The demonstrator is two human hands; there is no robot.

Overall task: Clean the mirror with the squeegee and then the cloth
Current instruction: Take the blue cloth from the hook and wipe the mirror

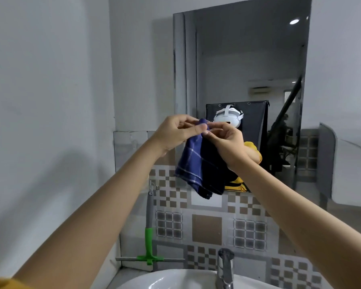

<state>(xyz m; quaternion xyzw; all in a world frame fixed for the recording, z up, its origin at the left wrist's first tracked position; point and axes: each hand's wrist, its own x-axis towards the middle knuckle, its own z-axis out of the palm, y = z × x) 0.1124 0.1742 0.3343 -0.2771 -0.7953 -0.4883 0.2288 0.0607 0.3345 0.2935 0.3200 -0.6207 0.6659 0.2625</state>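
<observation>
A dark blue checked cloth point(193, 163) hangs folded in front of the lower part of the mirror point(238, 65). My left hand point(175, 133) pinches its top corner between thumb and fingers. My right hand point(225, 140) grips the same top edge just to the right, so the two hands nearly touch. The cloth's right half is in shadow and looks almost black. The squeegee point(149, 232), with a grey and green handle, hangs from a hook on the tiled wall below left, its blade down by the basin.
A white basin point(175, 280) and a chrome tap point(225, 268) lie below my arms. Patterned brown and grey tiles point(206, 226) cover the wall under the mirror. A plain white wall stands close on the left, and a curved white fixture point(350, 170) sits at right.
</observation>
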